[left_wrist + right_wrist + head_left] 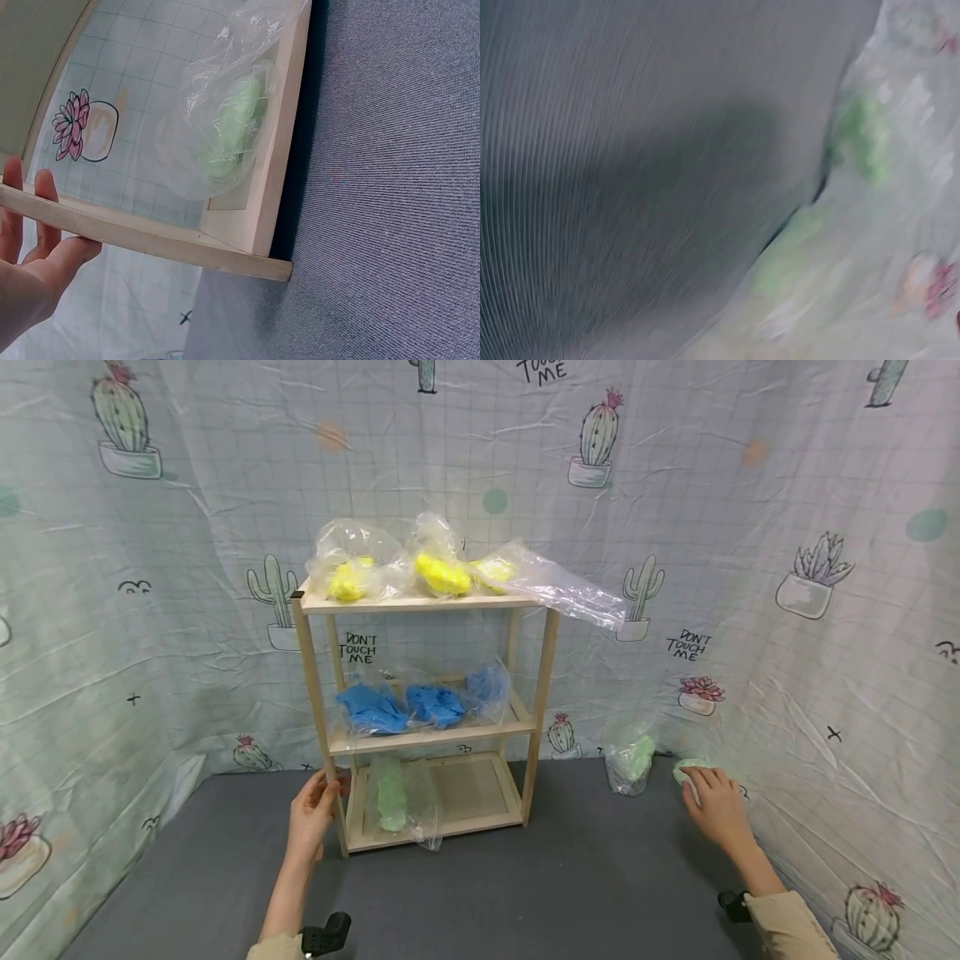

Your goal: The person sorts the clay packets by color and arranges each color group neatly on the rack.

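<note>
My left hand point(311, 814) grips the left front post point(318, 710) of a small wooden shelf. In the left wrist view, its thumb and fingers lie around that post. A clear bag with something light green inside point(392, 797) rests on the bottom tier, overhanging the front edge. On the right, my right hand point(716, 806) reaches over a pale green bagged item point(686, 768), fingertips overlapping it, fingers loosely bent. Just left of that sits another bag with a green item point(633, 760). The right wrist view is blurred and shows both green items but no hand.
Clear bags with yellow contents point(442, 575) lie on the top tier; one bag's loose end hangs past the right edge. Bags with blue contents point(435, 706) lie on the middle tier. A cactus-print curtain point(750, 568) surrounds the dark grey table point(525, 902).
</note>
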Demonstrator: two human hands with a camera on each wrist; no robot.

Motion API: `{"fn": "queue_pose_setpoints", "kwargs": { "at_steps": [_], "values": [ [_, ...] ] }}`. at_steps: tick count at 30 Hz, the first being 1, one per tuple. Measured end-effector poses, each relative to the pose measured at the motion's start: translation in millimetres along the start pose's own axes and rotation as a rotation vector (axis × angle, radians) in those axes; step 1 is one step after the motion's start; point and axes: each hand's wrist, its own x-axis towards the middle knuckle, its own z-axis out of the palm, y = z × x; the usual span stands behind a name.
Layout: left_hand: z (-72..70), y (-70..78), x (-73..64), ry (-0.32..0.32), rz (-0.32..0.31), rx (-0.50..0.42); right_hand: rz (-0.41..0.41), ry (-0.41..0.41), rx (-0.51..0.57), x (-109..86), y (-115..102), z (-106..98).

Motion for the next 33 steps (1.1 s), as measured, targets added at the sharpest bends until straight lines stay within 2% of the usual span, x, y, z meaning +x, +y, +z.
{"fn": "queue_pose_setpoints", "kwargs": {
  "at_steps": [3, 6, 10, 12, 15, 25, 29, 33],
  "values": [
    [0.0, -0.4, 0.0, 0.001, -0.002, -0.005, 0.127, -0.118, -0.029, -4.2, 20, 0],
    [0.1, -1.1, 1.1, 0.004, -0.001, -0.015, 0.244, -0.279, -0.055, -6.3, 38, 1],
    [0.6, -2.0, 2.3, 0.005, 0.004, -0.028, 0.379, -0.485, -0.038, -6.9, 58, 3],
    [0.7, -2.2, 2.3, 0.007, 0.007, -0.033, 0.432, -0.547, -0.014, -7.2, 65, 5],
    [0.6, -1.9, 1.7, 0.007, 0.01, -0.034, 0.488, -0.598, 0.015, -7.1, 70, 9],
    [1.6, -1.0, 2.3, -0.003, 0.039, -0.041, 0.578, -0.754, 0.021, -14.5, 70, 18],
    [1.5, -1.9, 1.6, 0.004, 0.04, -0.037, 0.562, -0.811, 0.007, -16.8, 70, 21],
    [0.8, -2.8, 0.4, 0.013, 0.037, -0.035, 0.527, -0.835, -0.017, -18.5, 68, 25]
  ]
}}
